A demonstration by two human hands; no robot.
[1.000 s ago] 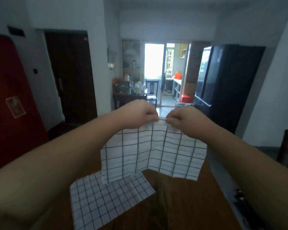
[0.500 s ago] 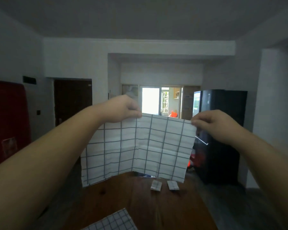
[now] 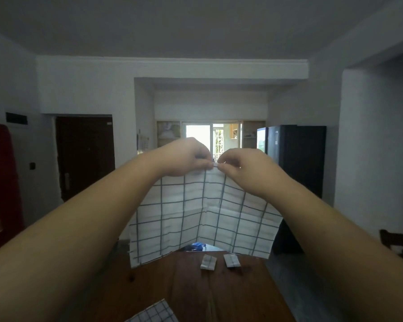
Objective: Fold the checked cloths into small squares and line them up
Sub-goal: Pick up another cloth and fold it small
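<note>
Left hand (image 3: pixel 186 159) and right hand (image 3: pixel 240 166), nearly touching, pinch the top edge of the checked cloth (image 3: pixel 203 217), which hangs toward 6 o'clock above the table (image 3: pixel 196 287), long axis 9-to-3, creased down the middle.

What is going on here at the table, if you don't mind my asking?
A person holds a checked cloth in the air above a wooden table. The left hand and right hand pinch its top edge close together near the middle, so it hangs with a vertical crease. Toward the table's far end, one folded square lies beside a second folded square, not touching. Part of an unfolded cloth shows at the near edge.
</note>
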